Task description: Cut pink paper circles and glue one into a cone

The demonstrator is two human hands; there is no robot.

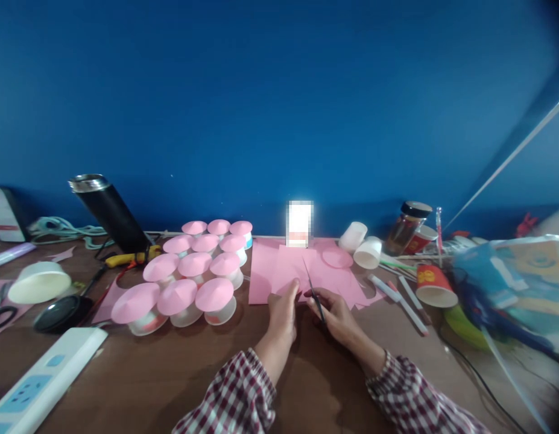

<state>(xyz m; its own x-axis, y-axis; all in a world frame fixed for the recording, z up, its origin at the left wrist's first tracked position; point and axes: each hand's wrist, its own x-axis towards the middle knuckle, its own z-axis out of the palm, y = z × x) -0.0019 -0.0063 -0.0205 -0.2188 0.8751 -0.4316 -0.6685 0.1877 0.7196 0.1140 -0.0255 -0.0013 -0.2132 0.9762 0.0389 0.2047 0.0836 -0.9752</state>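
A sheet of pink paper (286,271) is pinched in my left hand (283,310), whose thumb points up and away along it. My right hand (336,313) is closed on dark-handled scissors (316,299), with their thin blade pointing away from me over the paper. The fingers partly hide the handles. More pink sheets (261,277) lie flat beneath and around, with a pink paper disc (337,258) on their right side. To the left, several upturned paper cups (219,314) stand in rows, capped with pink paper cones (214,293).
Two white cups (368,253) lie beyond the disc. Markers (412,313), a red cup (435,286) and a lidded jar (406,229) are at right. A power strip (46,380), black flask (110,211) and white bowl (39,283) occupy the left. A bright phone screen (300,223) faces me.
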